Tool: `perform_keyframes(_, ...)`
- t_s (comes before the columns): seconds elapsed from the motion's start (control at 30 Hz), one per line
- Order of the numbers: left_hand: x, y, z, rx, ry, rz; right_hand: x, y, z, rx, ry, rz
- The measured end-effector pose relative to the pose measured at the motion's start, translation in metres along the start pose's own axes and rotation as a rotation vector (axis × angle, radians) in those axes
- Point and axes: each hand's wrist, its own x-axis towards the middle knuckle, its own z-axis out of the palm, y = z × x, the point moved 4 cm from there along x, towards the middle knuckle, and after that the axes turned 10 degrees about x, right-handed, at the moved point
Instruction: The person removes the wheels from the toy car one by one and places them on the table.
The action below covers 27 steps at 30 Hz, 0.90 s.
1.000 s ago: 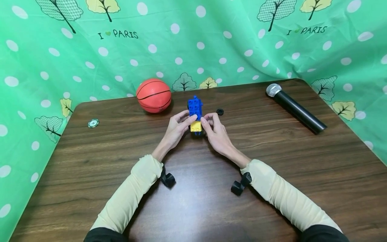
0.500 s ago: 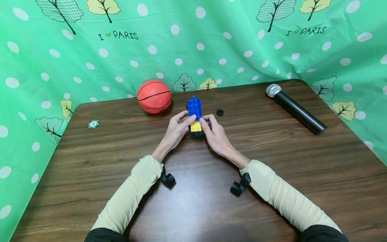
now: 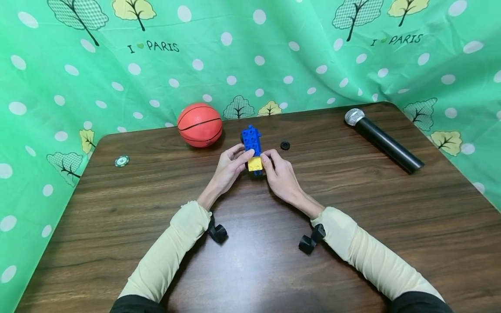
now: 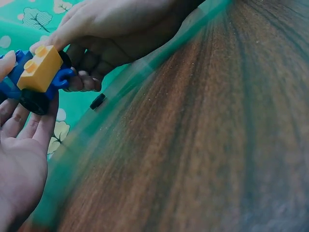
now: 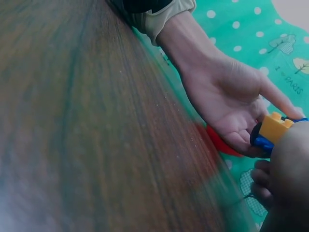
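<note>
Toy car [image 3: 252, 138] seems raised off the desk [image 3: 266, 269], between two hands. Left hand's [image 3: 227, 168] fingers clamp its left side, thumb on top; right hand's [image 3: 282, 174] fingers pinch its right side beside the yellow block [image 3: 255, 164]. Best, I judge: brace firmly left, work the right side squarely, spare the loose wheel [image 3: 285, 145] just beyond a knock.

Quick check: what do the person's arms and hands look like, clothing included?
The left hand and right hand are bare, without gloves. Wrinkled, pale yellow sleeves run down from black fabric, and a black device sits near each sleeve's end.
</note>
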Motion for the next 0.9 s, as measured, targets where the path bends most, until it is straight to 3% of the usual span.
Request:
perform_keyframes(0.5,-0.0028,0.0003,0.0022,0.054,-0.005,0.025,-0.0028,-0.007,-0.0034,0.016,0.126,-0.071)
perform_keyframes(0.73,-0.0028,0.0025,0.0003,0.237,0.051,0.09,-0.0026,-0.0058,-0.0007,-0.004,0.117,-0.098)
perform_keyframes(0.9,-0.0009,0.0019,-0.0017,0.273,0.051,0.092,-0.0009,-0.0056,0.0006,-0.1,0.055,-0.181)
